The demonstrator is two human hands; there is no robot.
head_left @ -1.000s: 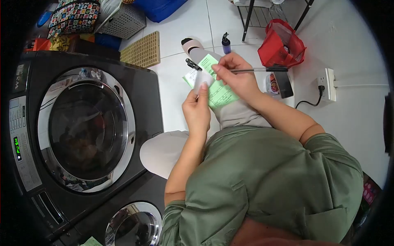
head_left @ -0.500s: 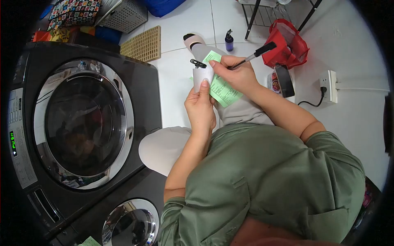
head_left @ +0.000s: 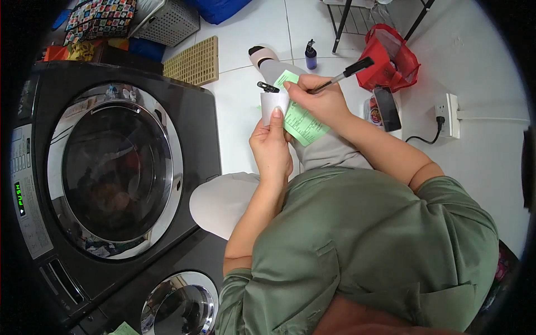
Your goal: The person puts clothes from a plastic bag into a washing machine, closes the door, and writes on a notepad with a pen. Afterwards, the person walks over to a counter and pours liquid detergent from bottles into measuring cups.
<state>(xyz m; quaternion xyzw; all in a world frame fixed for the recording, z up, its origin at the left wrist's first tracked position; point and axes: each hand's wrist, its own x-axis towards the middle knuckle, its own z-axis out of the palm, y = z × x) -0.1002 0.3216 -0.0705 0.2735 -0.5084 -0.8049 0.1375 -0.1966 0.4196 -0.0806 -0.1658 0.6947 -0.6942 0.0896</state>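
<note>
Floor (head_left: 237, 134): white tiles are seen from 11 to 1 o'clock.
Washer (head_left: 117, 173): dark, set at 9 o'clock; PUSH is spelled in green on its panel.
Second machine (head_left: 181, 307): only partly seen, at 7 o'clock; its round door is ringed in silver.
Shirt (head_left: 363, 240): green, worn by the person, spread broadly around 4 and 5 o'clock.
Basket (head_left: 173, 25): grey and full of holes, placed at 11 o'clock.
Mat (head_left: 192, 62): beige lattice, laid between the basket and the washer.
Red bag (head_left: 371, 75): stood between 1 and 2 o'clock.
Left hand (head_left: 271, 148): fingers curled, thumb pressed on the paper at 12 o'clock of the palm.
Right hand (head_left: 324, 103): mostly closed, a pen (head_left: 357, 67) gripped in it; the thumb and forefinger tips are brought to the slips' edge.
Green slips (head_left: 304, 124): found between the hands, just off centre toward 1 o'clock, over the person's leg; small print is carried on them, too fine to be read.
White paper (head_left: 273, 106): curved, pinched under the left thumb, beside the slips at their 10 o'clock.
Bottle (head_left: 311, 60): purple, pump-topped, stood on the floor near 1 o'clock.
Pen: its black end is pointed to 2 o'clock; its tip is hidden.
Clip (head_left: 268, 87): black, seen at the white paper's 12 o'clock edge.
</note>
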